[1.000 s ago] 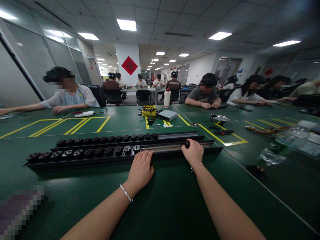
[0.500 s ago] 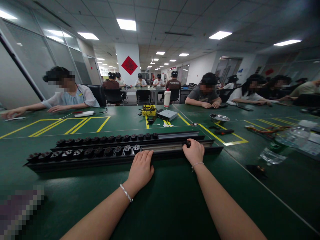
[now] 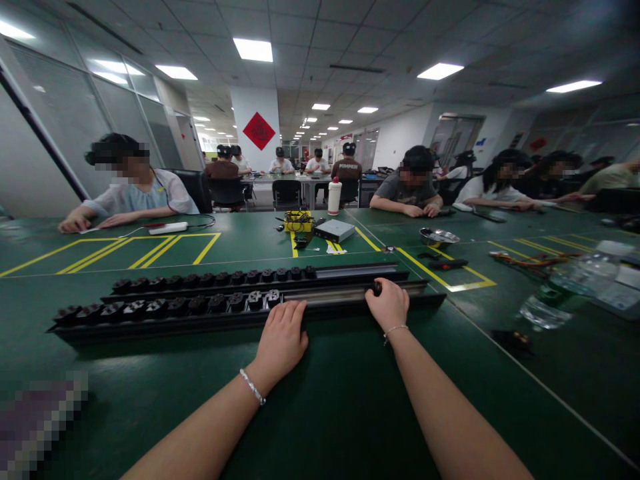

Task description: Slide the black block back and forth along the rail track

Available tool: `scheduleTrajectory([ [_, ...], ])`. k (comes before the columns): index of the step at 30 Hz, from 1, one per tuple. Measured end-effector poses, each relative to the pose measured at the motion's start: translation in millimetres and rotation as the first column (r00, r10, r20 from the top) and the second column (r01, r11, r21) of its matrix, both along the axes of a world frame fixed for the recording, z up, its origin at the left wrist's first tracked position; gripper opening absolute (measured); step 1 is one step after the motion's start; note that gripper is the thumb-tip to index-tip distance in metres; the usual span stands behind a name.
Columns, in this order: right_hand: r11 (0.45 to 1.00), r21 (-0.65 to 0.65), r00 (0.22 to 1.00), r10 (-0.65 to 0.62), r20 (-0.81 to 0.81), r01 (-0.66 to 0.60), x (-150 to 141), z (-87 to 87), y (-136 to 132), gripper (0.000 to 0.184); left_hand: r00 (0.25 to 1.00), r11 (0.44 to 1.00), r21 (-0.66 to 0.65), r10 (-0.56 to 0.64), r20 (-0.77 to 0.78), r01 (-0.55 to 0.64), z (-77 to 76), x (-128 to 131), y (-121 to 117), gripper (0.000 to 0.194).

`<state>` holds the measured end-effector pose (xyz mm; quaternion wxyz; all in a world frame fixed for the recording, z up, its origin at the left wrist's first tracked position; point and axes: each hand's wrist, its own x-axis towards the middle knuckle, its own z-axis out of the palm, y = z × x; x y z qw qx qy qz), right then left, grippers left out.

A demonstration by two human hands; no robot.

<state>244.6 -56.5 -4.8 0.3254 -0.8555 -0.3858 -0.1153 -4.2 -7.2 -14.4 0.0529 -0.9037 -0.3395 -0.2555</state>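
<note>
Green table [image 3: 345, 413], left to right:

- Person in a pale top [image 3: 135, 195], seated far left beyond the left hand, both arms on the table.
- White power strip [image 3: 175, 228], beyond the left hand and to its left.
- Near rail [image 3: 240, 321], long and black, under both hands; its black sockets [image 3: 179, 307] fill the stretch left of the left hand.
- Far rail [image 3: 353, 272], lying just behind the near rail, beyond both hands; sockets on its left part, bare channel on its right.
- Left hand [image 3: 284, 333], fingers resting over the near rail, right at the last socket; whether it clasps the rail cannot be told.
- Yellow box [image 3: 299, 222], tangled with dark cables, beyond the gap between the hands.
- Grey box [image 3: 334, 231], beside it.
- Black piece [image 3: 377, 288], at the near rail's channel, pinched in the right hand.
- Right hand [image 3: 389, 307], thumb and fingers closed round that piece.
- Metal bowl [image 3: 431, 235], beyond the right hand, to its right.
- Clear bottle [image 3: 570, 287], well right of the right hand.
</note>
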Motion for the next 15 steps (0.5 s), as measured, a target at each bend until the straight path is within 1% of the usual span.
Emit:
scheduleTrajectory([
  [10, 1.0, -0.022, 1.0, 0.002, -0.009, -0.002, 1.2, 2.7, -0.6, 0.035, 1.0, 1.0, 0.008, 0.005, -0.001, -0.005, 0.2, 0.4, -0.4, 0.055],
  [15, 1.0, -0.013, 1.0, 0.007, -0.01, -0.007, 1.7, 3.3, -1.0, 0.035, 1.0, 1.0, 0.002, 0.003, 0.005, -0.003, -0.1, 0.4, -0.4, 0.055],
])
